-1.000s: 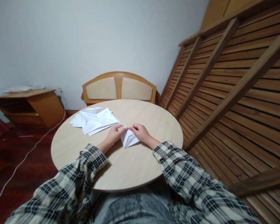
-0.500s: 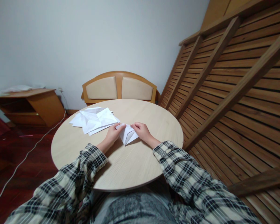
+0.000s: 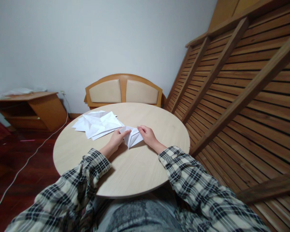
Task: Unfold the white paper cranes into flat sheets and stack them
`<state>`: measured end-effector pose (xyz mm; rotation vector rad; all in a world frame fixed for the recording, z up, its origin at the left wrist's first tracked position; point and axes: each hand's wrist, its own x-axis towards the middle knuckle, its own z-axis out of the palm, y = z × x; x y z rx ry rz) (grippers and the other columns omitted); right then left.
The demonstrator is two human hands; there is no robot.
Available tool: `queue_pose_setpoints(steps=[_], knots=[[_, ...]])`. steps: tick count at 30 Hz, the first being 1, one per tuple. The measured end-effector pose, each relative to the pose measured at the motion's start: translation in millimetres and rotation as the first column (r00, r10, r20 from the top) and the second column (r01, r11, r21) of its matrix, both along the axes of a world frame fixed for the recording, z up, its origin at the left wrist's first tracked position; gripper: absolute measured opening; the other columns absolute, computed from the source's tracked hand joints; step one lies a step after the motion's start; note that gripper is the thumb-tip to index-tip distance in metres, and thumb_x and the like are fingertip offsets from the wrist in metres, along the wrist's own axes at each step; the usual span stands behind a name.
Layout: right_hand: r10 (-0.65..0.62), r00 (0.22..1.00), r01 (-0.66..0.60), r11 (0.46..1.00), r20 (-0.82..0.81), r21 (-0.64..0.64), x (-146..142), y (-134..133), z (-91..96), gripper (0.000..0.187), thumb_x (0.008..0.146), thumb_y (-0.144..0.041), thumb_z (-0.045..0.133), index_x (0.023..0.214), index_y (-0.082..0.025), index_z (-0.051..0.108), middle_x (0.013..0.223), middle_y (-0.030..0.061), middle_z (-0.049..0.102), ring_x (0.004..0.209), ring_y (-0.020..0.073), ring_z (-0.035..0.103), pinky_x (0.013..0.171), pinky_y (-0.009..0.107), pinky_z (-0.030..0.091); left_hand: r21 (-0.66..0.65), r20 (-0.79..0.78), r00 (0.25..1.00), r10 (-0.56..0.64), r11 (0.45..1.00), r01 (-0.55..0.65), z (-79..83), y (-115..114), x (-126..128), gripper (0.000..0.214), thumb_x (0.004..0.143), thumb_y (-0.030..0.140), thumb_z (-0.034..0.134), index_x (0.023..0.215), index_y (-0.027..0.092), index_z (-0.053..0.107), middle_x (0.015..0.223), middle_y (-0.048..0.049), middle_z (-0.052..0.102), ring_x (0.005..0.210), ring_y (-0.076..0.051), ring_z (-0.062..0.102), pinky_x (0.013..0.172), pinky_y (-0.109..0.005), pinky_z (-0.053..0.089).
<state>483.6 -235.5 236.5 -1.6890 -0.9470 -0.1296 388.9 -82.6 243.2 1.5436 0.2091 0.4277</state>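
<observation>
Between my hands is a piece of folded white paper (image 3: 132, 138), its lower corner pointing toward me. My left hand (image 3: 117, 139) pinches its left side, thumb lying on top. On the opposite side my right hand (image 3: 148, 134) grips the upper right edge between thumb and fingers. The fingers under the paper are hidden. Just left of my left hand lie several creased white sheets (image 3: 98, 124), loosely stacked on the round wooden table (image 3: 132, 174).
Behind the table stands a headboard (image 3: 105, 91) with cream panels. A slatted wooden frame (image 3: 232, 112) leans along the right side. At the left are a low wooden cabinet (image 3: 47, 111) and a white cable (image 3: 26, 164) on the dark red floor.
My right thumb has shifted slightly up and right, away from the left thumb. More of the folded paper's top now shows between them. The loose sheets have stayed put.
</observation>
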Motion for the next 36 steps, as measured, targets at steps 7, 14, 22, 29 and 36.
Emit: queue_pose_setpoints(steps=[7,14,22,29,36], knots=[[-0.029,1.000,0.029,1.000,0.010,0.004,2,0,-1.3,0.039,0.091,-0.047,0.046,0.063,-0.020,0.046,0.062,-0.0015,0.045,0.061,0.0136,0.042,0.058,0.027,0.031,-0.038,-0.007,1.000,0.011,0.999,-0.012,-0.3,1,1,0.033,0.065,0.042,0.077,0.080,0.013,0.067,0.078,-0.0069,0.069,0.063,-0.016,0.057,0.058,-0.028,0.041],[-0.073,0.997,0.073,0.997,0.025,0.011,4,0,-1.2,0.038,0.090,-0.046,0.047,0.062,-0.020,0.044,0.061,-0.0012,0.045,0.061,0.0142,0.043,0.058,0.027,0.030,0.047,-0.025,0.998,-0.054,0.997,0.055,6.1,-5,-6,0.029,0.069,0.043,0.075,0.077,0.015,0.068,0.063,-0.0059,0.066,0.056,-0.017,0.053,0.051,-0.028,0.036],[-0.053,0.998,0.054,0.997,-0.017,0.051,3,1,-0.4,0.043,0.090,-0.052,0.045,0.062,-0.021,0.041,0.059,-0.0022,0.039,0.059,0.0138,0.039,0.056,0.027,0.029,0.048,-0.018,1.000,0.011,0.999,-0.010,-1.0,0,-1,0.033,0.068,0.041,0.075,0.083,0.013,0.068,0.078,-0.0085,0.071,0.062,-0.017,0.058,0.055,-0.027,0.041],[-0.095,0.995,0.094,0.994,0.033,0.051,5,1,-1.8,0.042,0.090,-0.051,0.044,0.060,-0.021,0.039,0.059,-0.0024,0.039,0.058,0.0136,0.038,0.056,0.028,0.027,0.041,-0.025,1.000,-0.015,0.999,0.016,0.8,-2,-2,0.035,0.070,0.042,0.074,0.086,0.012,0.067,0.078,-0.0074,0.070,0.063,-0.016,0.058,0.055,-0.025,0.040],[-0.151,0.987,0.147,0.987,0.057,0.067,9,1,-2.2,0.040,0.090,-0.048,0.042,0.060,-0.021,0.037,0.058,-0.0026,0.038,0.057,0.0130,0.037,0.056,0.028,0.027,0.100,-0.023,0.986,-0.164,0.981,0.165,-5.1,-2,0,0.037,0.077,0.045,0.068,0.095,0.012,0.067,0.088,-0.0096,0.070,0.069,-0.016,0.059,0.061,-0.027,0.043]])
